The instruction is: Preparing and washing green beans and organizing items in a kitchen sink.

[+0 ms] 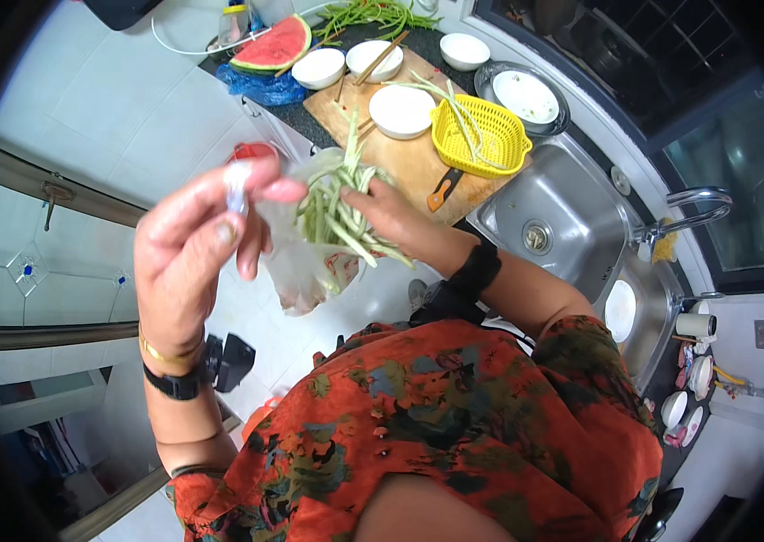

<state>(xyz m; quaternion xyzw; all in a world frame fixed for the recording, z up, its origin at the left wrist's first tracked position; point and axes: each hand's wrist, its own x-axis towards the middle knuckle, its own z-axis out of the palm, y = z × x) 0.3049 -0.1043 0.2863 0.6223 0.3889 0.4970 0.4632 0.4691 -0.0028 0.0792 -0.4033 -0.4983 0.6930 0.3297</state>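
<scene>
My left hand [188, 251] is raised and pinches the gathered edge of a clear plastic bag [304, 271] between thumb and fingers. Long green beans [338, 210] bunch at the bag's mouth, some sticking up and out of it. My right hand [388, 210] grips this bunch from the other side, its fingertips partly hidden among the beans. Close beyond it, a yellow plastic basket [483, 135] stands at the corner of the wooden cutting board [415, 159] with a few long beans draped over its rim. A knife with a black and orange handle [445, 190] lies beside the basket.
White bowls [401, 112] and wooden chopsticks [382, 57] are on the board. A cut watermelon [277, 44] rests on blue plastic at the counter's left end; green stalks [382, 17] lie behind. To the right is a steel sink [558, 203] with a faucet [700, 196].
</scene>
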